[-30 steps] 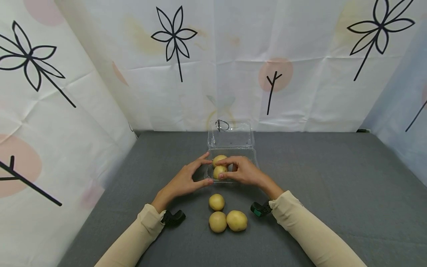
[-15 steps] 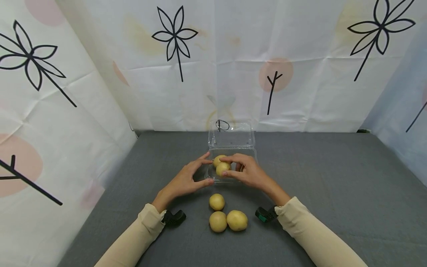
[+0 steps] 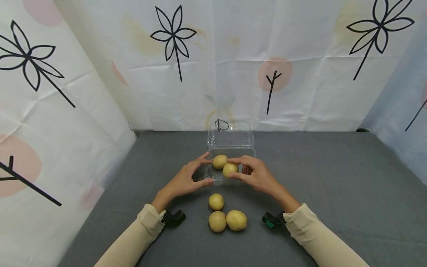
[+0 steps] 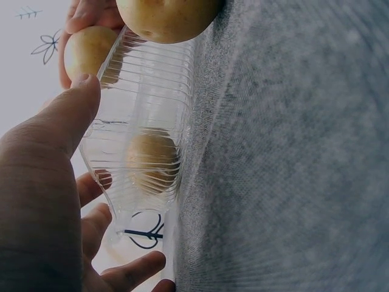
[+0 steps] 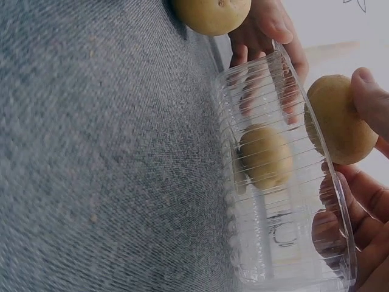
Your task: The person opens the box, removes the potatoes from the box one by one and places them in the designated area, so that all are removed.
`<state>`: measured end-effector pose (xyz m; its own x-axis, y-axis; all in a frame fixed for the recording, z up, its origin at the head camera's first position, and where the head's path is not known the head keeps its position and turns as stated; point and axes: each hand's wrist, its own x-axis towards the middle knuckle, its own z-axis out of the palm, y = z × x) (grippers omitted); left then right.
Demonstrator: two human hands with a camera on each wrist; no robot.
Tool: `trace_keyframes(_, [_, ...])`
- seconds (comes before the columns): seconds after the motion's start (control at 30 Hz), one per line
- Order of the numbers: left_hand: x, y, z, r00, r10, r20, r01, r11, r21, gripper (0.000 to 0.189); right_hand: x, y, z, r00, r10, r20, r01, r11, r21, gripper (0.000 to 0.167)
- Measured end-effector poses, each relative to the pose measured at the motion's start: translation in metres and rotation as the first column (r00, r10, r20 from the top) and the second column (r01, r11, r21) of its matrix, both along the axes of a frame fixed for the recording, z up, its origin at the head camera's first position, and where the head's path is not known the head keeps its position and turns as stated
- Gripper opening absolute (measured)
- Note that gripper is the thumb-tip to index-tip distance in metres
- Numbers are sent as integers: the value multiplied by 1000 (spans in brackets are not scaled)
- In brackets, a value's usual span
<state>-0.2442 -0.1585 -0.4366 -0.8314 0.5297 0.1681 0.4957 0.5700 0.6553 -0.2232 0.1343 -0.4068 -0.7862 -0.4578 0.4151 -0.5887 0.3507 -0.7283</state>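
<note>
In the right hand (image 3: 254, 171): thumb and fingers pinching the held potato (image 3: 230, 170) by its sides, about level with the rim of the clear box (image 5: 298, 201).
Left hand (image 3: 186, 180): fingers spread, thumb well apart, around the left side of the clear box; how firmly they press I can't tell from here.
Held potato: hard and solid for its size, I'd judge; the smooth skin might roll off the fingertips, so best held across its widest part.
Boxed potato (image 3: 219, 162): lying inside, left of the middle, lower than the held potato.
Clear box: thin, light plastic, likely to flex or slide; best steadied at the rim. Its lid (image 3: 230, 138) stands raised at the back.
Loose potatoes (image 3: 217, 201): three on the worktop (image 3: 317, 185), on the near side of the clear box, two side by side, one just beyond.
Backdrop cloth (image 3: 300, 37): white, with black flower prints.
</note>
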Motion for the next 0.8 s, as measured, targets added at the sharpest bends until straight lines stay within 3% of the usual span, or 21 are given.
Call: trace_keyframes(0.8, [0,-1,0,1000,0,-10,0,1000,-10,65,8,3,2,998,36,-42,-37,999,-31,46])
